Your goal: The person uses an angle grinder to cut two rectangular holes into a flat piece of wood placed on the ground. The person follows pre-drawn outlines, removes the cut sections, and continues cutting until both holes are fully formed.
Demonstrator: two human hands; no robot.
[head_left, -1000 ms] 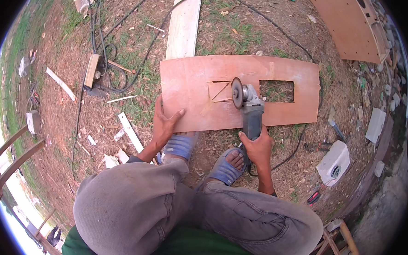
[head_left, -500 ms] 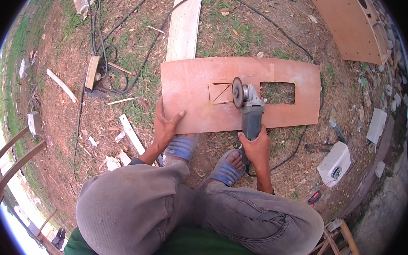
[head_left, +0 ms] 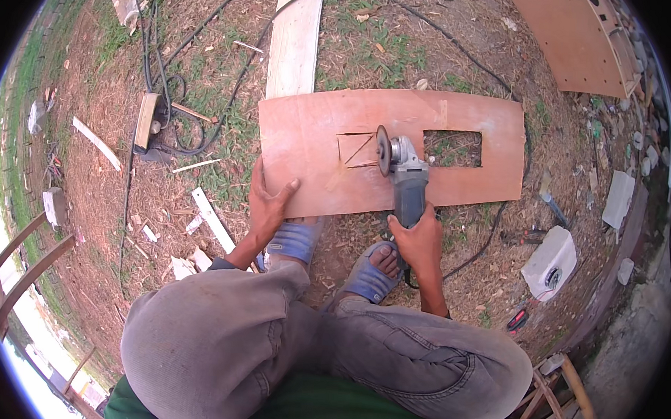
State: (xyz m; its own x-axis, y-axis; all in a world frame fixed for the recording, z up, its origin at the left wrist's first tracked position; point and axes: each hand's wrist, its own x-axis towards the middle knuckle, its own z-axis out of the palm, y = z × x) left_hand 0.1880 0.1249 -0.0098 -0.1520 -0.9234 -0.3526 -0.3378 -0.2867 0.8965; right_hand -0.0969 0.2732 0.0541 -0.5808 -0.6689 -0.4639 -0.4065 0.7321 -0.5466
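Reddish plywood, a broad panel (head_left: 307,170) with slightly bowed edges, lies crosswise in front of a seated person, just beyond the feet. A rectangular opening (head_left: 452,149) is cut through its right half, grass showing through; left of centre, dark lines mark out a smaller box (head_left: 354,150) with a diagonal across it. At that outline's right side stands the upright disc (head_left: 384,150) of a grey angle grinder (head_left: 410,194); whether disc and wood touch cannot be told.

The right hand (head_left: 419,240) is wrapped around the grinder's body at the near edge, with the panel directly ahead of it. The left hand (head_left: 270,202) clasps the near left corner, thumb on top, fingers at the side edge.

Beyond the far edge, a pale plank (head_left: 295,40) runs away from the panel's left half. Grass and dirt stretch between the right edge and a white container (head_left: 551,262), and on the left toward a wood-sided box (head_left: 147,124) with dark cables (head_left: 148,52). Nearer room is tight: blue sandals (head_left: 372,276) sit close to the near edge, grey-trousered knees (head_left: 207,339) behind them.
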